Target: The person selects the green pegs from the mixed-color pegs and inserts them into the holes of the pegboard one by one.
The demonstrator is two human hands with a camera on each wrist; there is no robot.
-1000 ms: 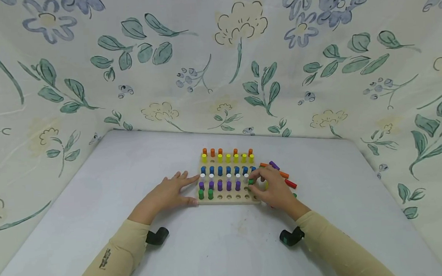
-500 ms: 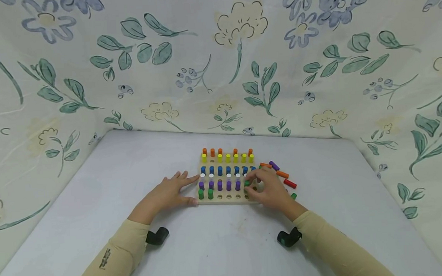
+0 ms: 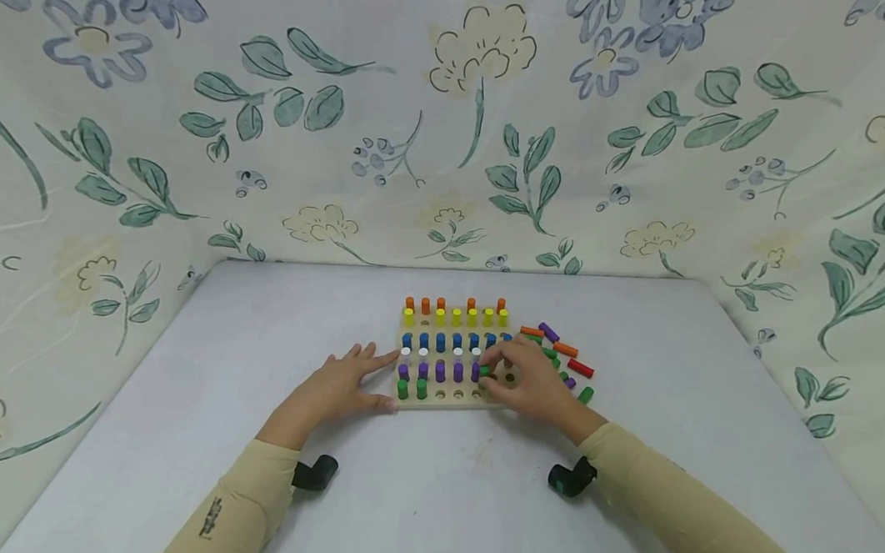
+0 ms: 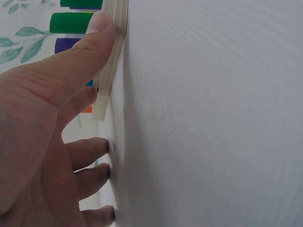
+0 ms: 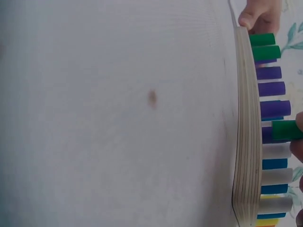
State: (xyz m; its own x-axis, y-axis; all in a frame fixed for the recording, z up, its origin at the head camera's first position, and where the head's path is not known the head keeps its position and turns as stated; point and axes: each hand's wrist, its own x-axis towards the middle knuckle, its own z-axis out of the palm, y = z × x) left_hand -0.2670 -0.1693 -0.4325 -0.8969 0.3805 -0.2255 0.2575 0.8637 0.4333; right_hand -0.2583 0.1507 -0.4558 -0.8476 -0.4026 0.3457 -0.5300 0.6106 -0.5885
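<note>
A wooden pegboard (image 5: 247, 123) holds rows of coloured pegs on the table. Its front row has two green pegs (image 3: 412, 389) at the left and open holes to their right. Behind stand purple pegs (image 3: 441, 373), then white, blue, yellow and orange ones. My left hand (image 3: 343, 389) lies with spread fingers at the board's left side; in the left wrist view its thumb (image 4: 92, 42) touches the board's edge near a green peg. My right hand (image 3: 536, 382) pinches another green peg (image 5: 285, 130) between thumb and fingers, above the board's front right part. Its fingers hide some holes and pegs.
Loose pegs lie on the table right of the board, among them a red peg (image 3: 581, 368), an orange peg (image 3: 566, 349), a purple peg (image 3: 549, 332) and a green peg (image 3: 586, 396). A flowered cloth (image 3: 435, 143) rises behind the white table (image 3: 439, 502).
My right hand has moved left across the board's front right part with the green peg, uncovering more loose pegs at the right. My left hand has stayed in place.
</note>
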